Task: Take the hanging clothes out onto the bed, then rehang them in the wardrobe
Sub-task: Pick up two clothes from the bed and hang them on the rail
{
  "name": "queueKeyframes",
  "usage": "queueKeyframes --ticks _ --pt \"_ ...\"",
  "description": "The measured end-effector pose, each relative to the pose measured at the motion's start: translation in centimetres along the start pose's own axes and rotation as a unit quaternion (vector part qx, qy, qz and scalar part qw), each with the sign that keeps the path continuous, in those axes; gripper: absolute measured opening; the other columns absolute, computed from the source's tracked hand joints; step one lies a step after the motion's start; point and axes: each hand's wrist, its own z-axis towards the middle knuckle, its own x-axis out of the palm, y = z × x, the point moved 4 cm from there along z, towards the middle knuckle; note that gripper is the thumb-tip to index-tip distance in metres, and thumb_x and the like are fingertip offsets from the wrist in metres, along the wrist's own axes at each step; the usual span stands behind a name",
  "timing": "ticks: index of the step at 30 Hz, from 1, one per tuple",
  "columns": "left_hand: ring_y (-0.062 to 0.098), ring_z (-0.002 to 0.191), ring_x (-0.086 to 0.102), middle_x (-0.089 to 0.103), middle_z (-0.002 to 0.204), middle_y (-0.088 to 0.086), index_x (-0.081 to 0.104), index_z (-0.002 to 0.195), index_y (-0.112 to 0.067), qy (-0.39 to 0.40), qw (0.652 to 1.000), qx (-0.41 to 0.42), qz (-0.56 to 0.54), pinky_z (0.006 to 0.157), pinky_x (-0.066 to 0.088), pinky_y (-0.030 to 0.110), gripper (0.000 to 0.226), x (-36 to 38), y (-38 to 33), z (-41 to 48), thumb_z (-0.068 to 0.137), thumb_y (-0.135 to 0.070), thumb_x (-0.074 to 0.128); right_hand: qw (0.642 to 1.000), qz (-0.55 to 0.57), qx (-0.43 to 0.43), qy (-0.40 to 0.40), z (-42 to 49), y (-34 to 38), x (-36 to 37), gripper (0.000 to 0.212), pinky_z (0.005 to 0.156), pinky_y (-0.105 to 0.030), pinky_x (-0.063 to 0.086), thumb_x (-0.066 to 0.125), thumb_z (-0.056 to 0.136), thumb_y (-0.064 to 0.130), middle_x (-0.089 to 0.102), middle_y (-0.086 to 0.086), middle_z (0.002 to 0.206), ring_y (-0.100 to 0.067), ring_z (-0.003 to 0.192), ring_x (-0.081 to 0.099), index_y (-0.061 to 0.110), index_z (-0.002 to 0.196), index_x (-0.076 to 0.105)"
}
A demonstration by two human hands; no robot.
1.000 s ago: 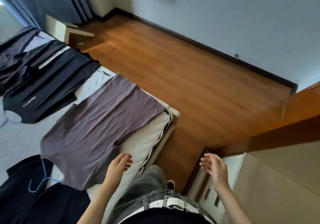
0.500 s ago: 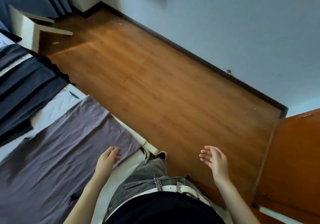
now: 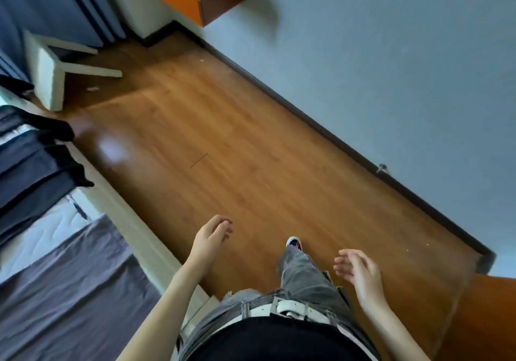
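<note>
Head view: grey-purple garment (image 3: 69, 291) and dark clothes (image 3: 30, 165) lie flat on the bed (image 3: 134, 229), lower left. Left hand (image 3: 209, 237) and right hand (image 3: 357, 271) hang over the wooden floor (image 3: 251, 151), each grip released, empty. Next, probably lift one garment by its shoulders, avoiding creases.
</note>
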Motion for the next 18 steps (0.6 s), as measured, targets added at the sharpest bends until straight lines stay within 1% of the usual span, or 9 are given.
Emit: queueKeyframes --ticks 3,6,8,12,16,18 --pt "0.018 0.084 0.065 0.069 0.087 0.005 0.066 0.096 -0.018 -0.074 0.996 -0.037 -0.041 0.070 0.049 0.019 0.022 0.2 -2.0 1.9 0.100 -0.020 0.044 0.995 -0.044 -0.033 0.088 7.0 7.6 2.3 0.025 0.065 -0.035 0.055 0.044 0.100 0.009 0.065 -0.027 0.088 -0.032 0.075 0.064 -0.006 0.096 0.064" --pt "0.017 0.087 0.066 0.069 0.089 0.004 0.066 0.095 -0.019 -0.160 0.981 -0.065 -0.084 0.073 0.050 0.018 0.022 -1.2 -3.0 2.5 0.100 -0.020 0.045 0.974 -0.111 -0.070 0.187 12.8 15.0 7.3 0.026 0.070 -0.040 0.055 0.043 0.101 0.012 0.067 -0.024 0.087 -0.032 0.077 0.065 -0.001 0.095 0.065" --pt "0.018 0.087 0.066 0.070 0.088 0.003 0.066 0.095 -0.021 -0.226 0.963 -0.090 -0.116 0.077 0.050 0.024 0.022 -2.5 -2.6 2.4 0.100 -0.022 0.045 0.954 -0.148 -0.085 0.247 15.9 19.0 11.4 0.027 0.070 -0.040 0.056 0.042 0.102 0.014 0.067 -0.023 0.087 -0.031 0.077 0.066 0.001 0.095 0.065" --pt "0.025 0.085 0.066 0.070 0.086 0.006 0.067 0.092 -0.020 -0.330 0.917 -0.143 -0.173 0.076 0.052 0.033 0.022 -4.2 -0.8 3.2 0.100 -0.019 0.047 0.915 -0.199 -0.115 0.332 21.0 24.9 21.0 0.029 0.068 -0.037 0.056 0.041 0.103 0.014 0.069 -0.020 0.084 -0.027 0.073 0.067 0.001 0.095 0.066" --pt "0.029 0.082 0.065 0.070 0.085 0.011 0.068 0.090 -0.016 -0.402 0.869 -0.170 -0.234 0.074 0.050 0.036 0.022 -6.5 -0.7 7.5 0.099 -0.016 0.048 0.884 -0.227 -0.114 0.393 25.5 29.1 31.5 0.027 0.069 -0.040 0.054 0.041 0.102 0.011 0.067 -0.019 0.082 -0.029 0.071 0.066 0.000 0.095 0.064" --pt "0.029 0.081 0.064 0.070 0.085 0.013 0.068 0.088 -0.014 -0.420 0.850 -0.176 -0.265 0.074 0.050 0.037 0.023 -9.1 -1.7 10.9 0.098 -0.014 0.048 0.876 -0.238 -0.112 0.404 27.4 31.4 36.1 0.027 0.070 -0.041 0.055 0.041 0.102 0.011 0.068 -0.020 0.082 -0.029 0.072 0.066 0.000 0.095 0.064"
